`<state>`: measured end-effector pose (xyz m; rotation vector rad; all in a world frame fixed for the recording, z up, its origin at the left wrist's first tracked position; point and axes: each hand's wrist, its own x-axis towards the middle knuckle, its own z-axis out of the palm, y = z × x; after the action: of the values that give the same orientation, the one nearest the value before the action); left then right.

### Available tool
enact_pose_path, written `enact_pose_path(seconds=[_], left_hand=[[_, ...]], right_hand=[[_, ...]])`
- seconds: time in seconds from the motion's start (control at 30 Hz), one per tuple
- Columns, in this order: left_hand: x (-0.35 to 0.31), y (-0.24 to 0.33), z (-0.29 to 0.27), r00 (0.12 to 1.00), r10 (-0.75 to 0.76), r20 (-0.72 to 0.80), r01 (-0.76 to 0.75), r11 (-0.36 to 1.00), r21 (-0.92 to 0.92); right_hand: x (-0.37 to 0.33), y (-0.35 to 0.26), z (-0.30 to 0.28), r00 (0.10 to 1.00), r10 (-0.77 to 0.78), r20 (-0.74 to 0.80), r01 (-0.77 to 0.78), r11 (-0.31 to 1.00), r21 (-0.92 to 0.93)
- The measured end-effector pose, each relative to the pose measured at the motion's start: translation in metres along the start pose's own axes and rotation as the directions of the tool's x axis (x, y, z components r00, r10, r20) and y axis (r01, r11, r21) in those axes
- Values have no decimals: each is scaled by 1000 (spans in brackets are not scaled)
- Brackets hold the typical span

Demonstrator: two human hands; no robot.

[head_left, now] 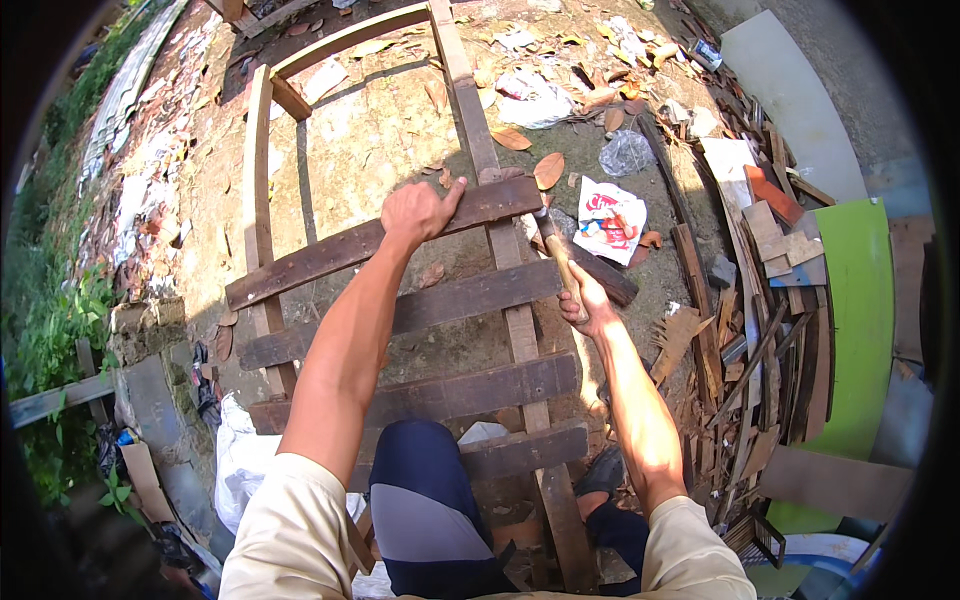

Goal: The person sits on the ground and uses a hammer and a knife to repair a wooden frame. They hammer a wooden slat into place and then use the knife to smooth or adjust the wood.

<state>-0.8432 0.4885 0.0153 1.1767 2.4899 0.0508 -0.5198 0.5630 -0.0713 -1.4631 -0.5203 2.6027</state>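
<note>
My left hand (417,211) is closed over the upper edge of a dark wooden plank (330,258), its thumb pointing away from me. That plank lies crosswise on a frame of two long lighter rails (258,165), at a slight tilt. My right hand (589,300) grips the wooden handle of a hammer (562,262). The hammer's far end is beside the plank's right end, and its head is hard to make out. Nearer to me, several more dark slats (470,388) cross the rails. My knee (425,500) is at the near slats.
Scrap wood (765,350) is piled on the right beside a green panel (850,320). A printed white bag (610,222), clear plastic (626,153) and dry leaves (548,170) litter the ground. A low block wall (165,390) and a white sack (240,455) are on the left.
</note>
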Motion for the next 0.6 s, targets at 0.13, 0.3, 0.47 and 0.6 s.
enact_pose_path(seconds=[0.13, 0.3, 0.47, 0.6], left_hand=[[15, 4, -8, 997, -1, 81, 3, 1000, -22], [13, -12, -3, 997, 44, 66, -41, 998, -37], [-12, -51, 6, 955, 244, -168, -260, 962, -84], [-41, -93, 9, 910, 295, -291, -284, 955, 83]], right_hand=[[1, -3, -21, 961, 0, -277, -43, 988, -150], [-35, 13, -27, 925, -2, -379, -51, 990, -129], [-80, -5, 11, 830, -421, -366, 168, 814, -556], [-77, -43, 37, 761, -633, -143, 429, 656, -621]])
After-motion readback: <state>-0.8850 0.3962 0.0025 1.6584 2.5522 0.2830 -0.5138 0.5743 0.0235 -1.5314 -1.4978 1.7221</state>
